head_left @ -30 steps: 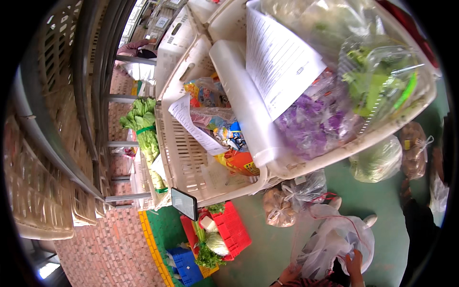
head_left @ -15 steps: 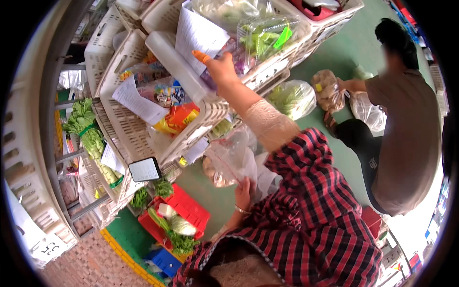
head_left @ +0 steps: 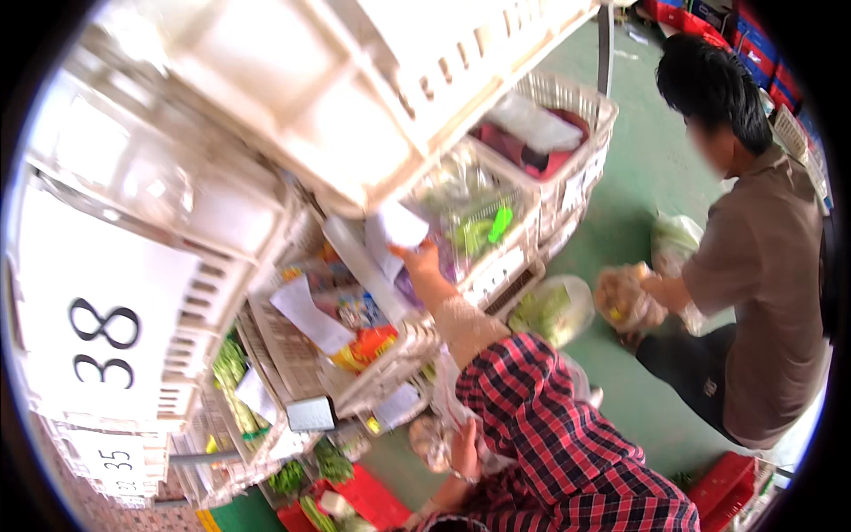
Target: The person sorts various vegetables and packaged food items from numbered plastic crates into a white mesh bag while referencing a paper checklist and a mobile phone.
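My right hand [head_left: 424, 266] reaches into a pale plastic crate [head_left: 501, 279], its index finger stretched out against a white paper sheet [head_left: 394, 229]. An orange cover showed on that fingertip a moment earlier. Beside the sheet are a clear box of green leafy vegetables [head_left: 474, 232] and something purple in plastic. Lower down, my left hand [head_left: 465, 450] is closed on the gathered top of a clear plastic bag [head_left: 454, 410]. A bag of pale brown, rounded pieces [head_left: 431, 443] sits next to it; whether it is the same bag I cannot tell.
Overhead crates [head_left: 292, 80] fill the upper left. A phone [head_left: 311, 414] rests at the corner of a crate of packaged food [head_left: 355, 350]. At right, a crouching co-worker [head_left: 753, 284] holds a bag of brown pieces [head_left: 629, 297]. Bagged greens [head_left: 554, 310] lie on the floor.
My view has tilted, bringing the overhead crates into the foreground. My right hand stays at the paper, and my left still grips the bag. The co-worker has drawn the brown bag nearer.
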